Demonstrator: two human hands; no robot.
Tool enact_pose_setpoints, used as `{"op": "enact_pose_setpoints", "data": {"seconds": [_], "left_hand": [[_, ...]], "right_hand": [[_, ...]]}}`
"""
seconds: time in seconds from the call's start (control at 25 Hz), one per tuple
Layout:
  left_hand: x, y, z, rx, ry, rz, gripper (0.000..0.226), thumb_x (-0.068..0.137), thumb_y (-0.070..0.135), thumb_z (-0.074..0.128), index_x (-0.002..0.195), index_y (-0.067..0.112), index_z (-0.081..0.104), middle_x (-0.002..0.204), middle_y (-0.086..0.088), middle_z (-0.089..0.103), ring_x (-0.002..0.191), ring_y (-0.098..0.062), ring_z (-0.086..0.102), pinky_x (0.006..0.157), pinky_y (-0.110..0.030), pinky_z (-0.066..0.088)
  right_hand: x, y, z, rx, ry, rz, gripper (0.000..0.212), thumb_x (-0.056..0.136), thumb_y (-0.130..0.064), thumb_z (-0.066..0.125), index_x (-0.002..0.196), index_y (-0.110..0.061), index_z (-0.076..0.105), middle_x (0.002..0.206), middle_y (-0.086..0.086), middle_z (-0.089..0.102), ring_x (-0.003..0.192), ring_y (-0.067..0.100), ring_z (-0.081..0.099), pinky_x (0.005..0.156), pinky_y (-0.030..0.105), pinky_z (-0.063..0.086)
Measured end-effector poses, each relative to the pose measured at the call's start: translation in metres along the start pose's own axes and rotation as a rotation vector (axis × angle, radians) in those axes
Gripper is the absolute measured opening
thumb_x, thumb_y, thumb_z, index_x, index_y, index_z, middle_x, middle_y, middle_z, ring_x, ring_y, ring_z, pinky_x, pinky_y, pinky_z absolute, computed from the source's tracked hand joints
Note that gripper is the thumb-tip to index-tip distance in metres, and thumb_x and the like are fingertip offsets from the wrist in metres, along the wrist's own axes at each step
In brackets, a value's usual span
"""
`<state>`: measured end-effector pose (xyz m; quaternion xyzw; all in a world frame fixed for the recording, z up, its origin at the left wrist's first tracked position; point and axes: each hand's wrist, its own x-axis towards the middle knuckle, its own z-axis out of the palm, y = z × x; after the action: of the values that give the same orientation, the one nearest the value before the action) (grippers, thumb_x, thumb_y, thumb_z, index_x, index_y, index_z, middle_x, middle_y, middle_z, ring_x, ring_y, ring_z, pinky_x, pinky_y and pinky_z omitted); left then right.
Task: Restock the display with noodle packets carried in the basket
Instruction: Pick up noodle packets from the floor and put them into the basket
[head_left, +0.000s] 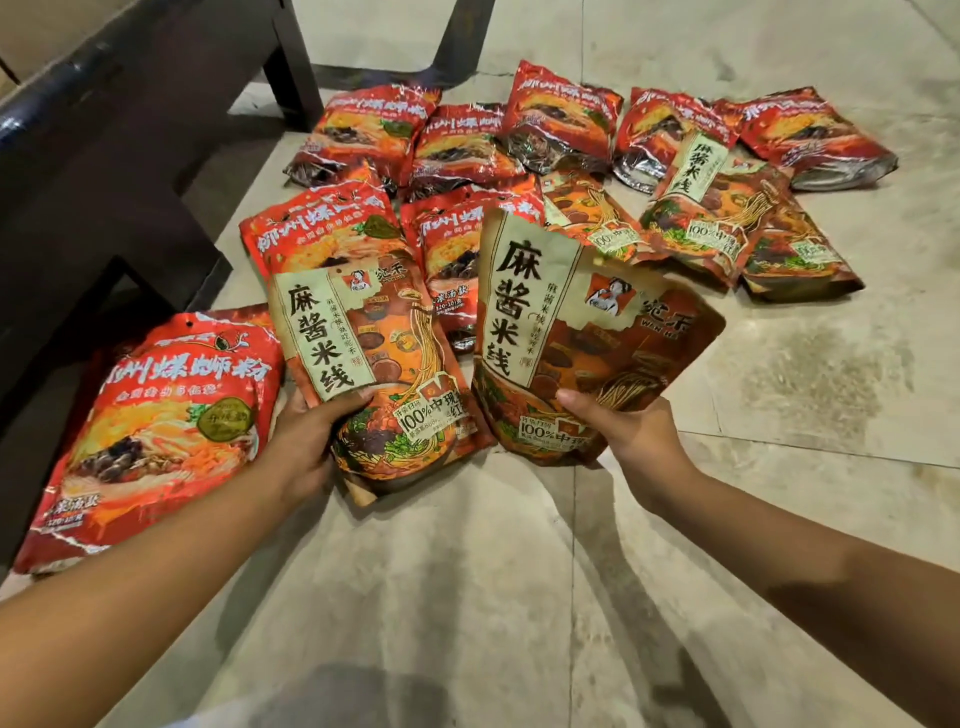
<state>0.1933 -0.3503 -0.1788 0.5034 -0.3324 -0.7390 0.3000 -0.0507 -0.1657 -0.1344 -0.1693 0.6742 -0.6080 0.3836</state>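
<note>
Both hands loaded. Left hand (301, 441) grips the lower end of a tan noodle packet (374, 358), thumb across the printed front. Right hand (628, 431) grips a second tan packet (582, 338) the same way. Both packets are face-up with their top ends pointing away from the person. Their near edges meet or overlap low down; I cannot tell which.

Landmark: dark frame (104, 182).
- The first tan packet is the closer of the two to the frame; the second is on its far side.
- One large red packet (156, 431) lies flat just beside the frame's foot, its edge crossed by the left forearm.
- More red packets (363, 130) are spread over the tiled floor (779, 415), leading away from the frame.
- Loose tan packets (711, 208) lie well apart from the frame, beyond the reds.

Step, as judged: gathering stock off the floor, matching kinds paired in hand, with nothing yet placed on a display. With neither hand free, the next move needs somewhere to put this pair. The fronts should stay facing out and like kept with like.

Not resolved:
- No basket is in view.
- I cannot tell whether the dark frame belongs to the display.
- The fingers behind both held packets are hidden.
- The floor packets overlap, so their count is uncertain.
- There is a blurred pale shape at the bottom edge that I cannot identify.
</note>
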Motion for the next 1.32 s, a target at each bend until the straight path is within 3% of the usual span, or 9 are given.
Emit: {"op": "enact_pose_setpoints", "data": {"seconds": [0.12,0.2,0.4,0.56,0.68,0.84,1.04,1.24,1.32], "left_hand": [[0.007,-0.014,-0.003,0.029,-0.063,-0.114,0.100,0.046,0.017,0.096,0.137,0.014,0.054,0.126,-0.014,0.066,0.114,-0.031,0.065,0.084,-0.044,0.059],[0.011,-0.023,-0.002,0.046,-0.091,-0.145,0.110,0.036,0.021,0.100,0.136,0.014,0.055,0.125,-0.014,0.067,0.113,-0.031,0.066,0.089,-0.050,0.055],[0.013,-0.028,0.013,0.093,0.072,-0.195,0.062,0.061,0.010,0.079,0.122,0.009,0.066,0.112,-0.014,0.073,0.097,-0.025,0.073,0.076,-0.041,0.061],[-0.031,-0.012,0.018,0.213,0.101,-0.285,0.049,0.073,0.008,0.076,0.121,0.009,0.066,0.110,-0.012,0.073,0.091,-0.022,0.074,0.064,-0.030,0.060],[-0.097,0.011,0.020,0.299,0.072,-0.371,0.042,0.076,0.005,0.072,0.118,0.008,0.067,0.110,-0.011,0.074,0.086,-0.019,0.075,0.063,-0.029,0.061],[-0.191,0.077,0.025,0.470,0.045,-0.422,0.056,0.060,0.012,0.079,0.115,0.007,0.069,0.110,-0.009,0.074,0.077,-0.016,0.073,0.057,-0.028,0.058],[-0.315,0.189,0.066,0.595,0.064,-0.427,0.049,0.066,-0.002,0.080,0.113,0.009,0.069,0.107,-0.007,0.075,0.096,-0.028,0.072,0.087,-0.043,0.056],[-0.417,0.256,0.123,0.681,-0.009,-0.462,0.037,0.068,-0.004,0.081,0.101,0.012,0.071,0.092,-0.005,0.077,0.076,-0.024,0.075,0.056,-0.033,0.058],[-0.451,0.271,0.140,0.679,-0.045,-0.463,0.040,0.065,-0.006,0.081,0.101,0.010,0.072,0.092,-0.006,0.077,0.081,-0.026,0.075,0.065,-0.034,0.058]], "right_hand": [[0.011,0.012,0.001,-0.102,0.015,0.052,0.043,0.065,-0.028,0.087,0.102,-0.012,0.072,0.089,0.003,0.077,0.079,0.030,0.072,0.052,0.036,0.048],[0.017,0.018,0.007,-0.118,0.029,0.071,0.046,0.067,-0.025,0.087,0.107,-0.008,0.070,0.087,0.005,0.076,0.065,0.022,0.070,0.045,0.028,0.043],[0.034,0.022,0.016,-0.049,0.116,0.091,0.034,0.077,-0.018,0.082,0.106,-0.005,0.070,0.094,0.010,0.076,0.076,0.030,0.074,0.054,0.038,0.058],[0.005,0.007,0.005,-0.018,0.181,0.233,0.017,0.078,-0.004,0.078,0.088,-0.013,0.069,0.074,-0.005,0.076,0.067,0.017,0.074,0.056,0.034,0.058],[-0.048,-0.008,-0.019,-0.077,0.145,0.362,0.021,0.075,0.000,0.079,0.086,-0.016,0.071,0.080,-0.006,0.076,0.076,0.016,0.075,0.068,0.037,0.060],[-0.134,-0.070,-0.060,-0.149,0.165,0.532,0.027,0.070,-0.001,0.083,0.086,-0.020,0.073,0.097,-0.001,0.076,0.082,0.013,0.074,0.082,0.042,0.060],[-0.226,-0.214,-0.091,-0.147,0.166,0.568,0.028,0.070,-0.001,0.082,0.088,-0.018,0.072,0.104,0.011,0.073,0.079,0.013,0.071,0.078,0.033,0.058],[-0.293,-0.313,-0.109,-0.173,0.062,0.561,0.022,0.071,-0.003,0.083,0.087,-0.015,0.074,0.088,-0.002,0.077,0.084,0.018,0.074,0.084,0.040,0.057],[-0.319,-0.346,-0.125,-0.179,0.065,0.548,0.024,0.071,-0.003,0.083,0.087,-0.018,0.073,0.084,-0.007,0.077,0.081,0.015,0.074,0.082,0.037,0.058]]}}
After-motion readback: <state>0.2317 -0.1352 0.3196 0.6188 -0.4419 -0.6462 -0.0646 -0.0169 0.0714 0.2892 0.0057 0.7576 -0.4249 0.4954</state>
